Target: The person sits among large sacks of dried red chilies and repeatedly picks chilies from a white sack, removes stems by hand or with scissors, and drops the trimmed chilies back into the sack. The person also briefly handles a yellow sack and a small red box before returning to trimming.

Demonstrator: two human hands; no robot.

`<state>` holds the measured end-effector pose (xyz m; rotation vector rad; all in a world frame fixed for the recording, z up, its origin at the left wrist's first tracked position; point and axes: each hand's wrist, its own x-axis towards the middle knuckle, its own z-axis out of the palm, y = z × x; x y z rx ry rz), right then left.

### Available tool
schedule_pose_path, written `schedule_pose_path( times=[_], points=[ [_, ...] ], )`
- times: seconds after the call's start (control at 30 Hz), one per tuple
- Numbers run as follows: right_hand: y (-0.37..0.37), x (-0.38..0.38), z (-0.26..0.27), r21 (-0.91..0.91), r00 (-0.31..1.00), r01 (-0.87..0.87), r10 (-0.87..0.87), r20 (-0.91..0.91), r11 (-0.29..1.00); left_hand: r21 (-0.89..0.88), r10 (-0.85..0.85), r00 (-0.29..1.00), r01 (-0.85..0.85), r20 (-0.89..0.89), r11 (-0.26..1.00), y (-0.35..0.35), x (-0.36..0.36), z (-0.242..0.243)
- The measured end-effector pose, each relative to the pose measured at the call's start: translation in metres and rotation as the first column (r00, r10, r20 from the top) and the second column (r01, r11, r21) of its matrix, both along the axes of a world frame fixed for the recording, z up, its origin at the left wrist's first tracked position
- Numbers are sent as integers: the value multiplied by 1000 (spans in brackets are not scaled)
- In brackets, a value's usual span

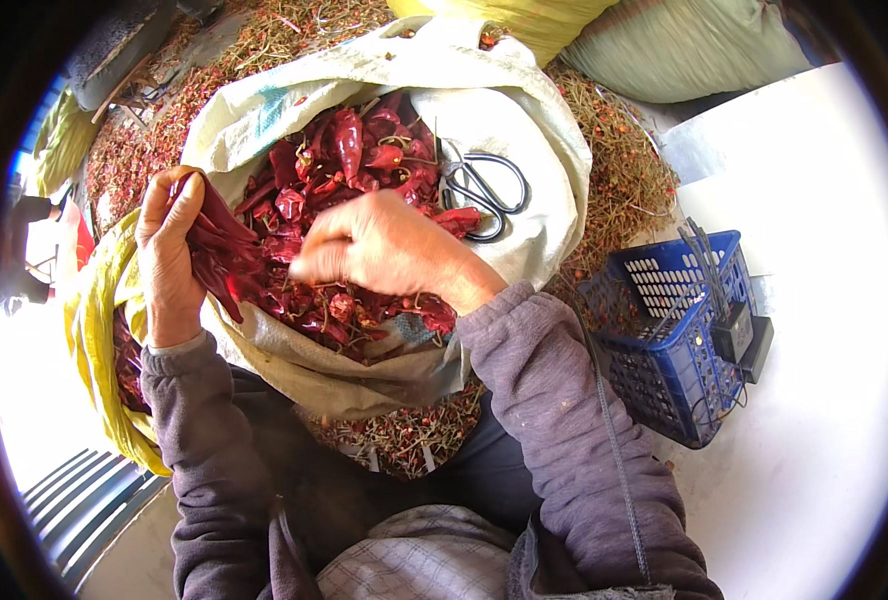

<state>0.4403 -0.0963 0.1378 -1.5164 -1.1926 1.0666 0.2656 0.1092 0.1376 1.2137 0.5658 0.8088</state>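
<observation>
My left hand grips a bunch of dried red chili peppers by their upper ends, at the left side of the sack. Blurred by motion, my right hand hovers above the middle of the pile with its fingers bent; whether anything is pinched in them cannot be made out. Beneath both hands, a white woven sack with a rolled-down rim holds loose dried chilies, some with stems. Black-handled scissors lie on the sack's right inner side, their blades partly hidden among the peppers.
A yellow woven sack with chilies stands at the left. To the right is a blue plastic basket with a black device on its side. Stem scraps cover the floor around the sack. Full sacks stand behind.
</observation>
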Motion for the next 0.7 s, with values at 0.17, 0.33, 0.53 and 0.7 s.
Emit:
schedule_pose_path(
  times=[0.17, 0.33, 0.53, 0.7],
  points=[
    [27, 7, -27, 324, 658, 307, -446, 606, 895, 16, -80, 993, 81, -82, 997, -4, 4, 5],
    [45, -2, -48, 178, 474, 291, -304, 827, 940, 12, -36, 983, 39, -181, 999, -14, 11, 5],
    [44, 6, -42, 313, 540, 371, -477, 693, 875, 134, -53, 917, 115, -395, 984, -11, 8, 5],
    [32, 15, -26, 208, 844, 448, -488, 224, 869, 126, -90, 875, 169, -475, 977, -15, 8, 1]
  ],
)
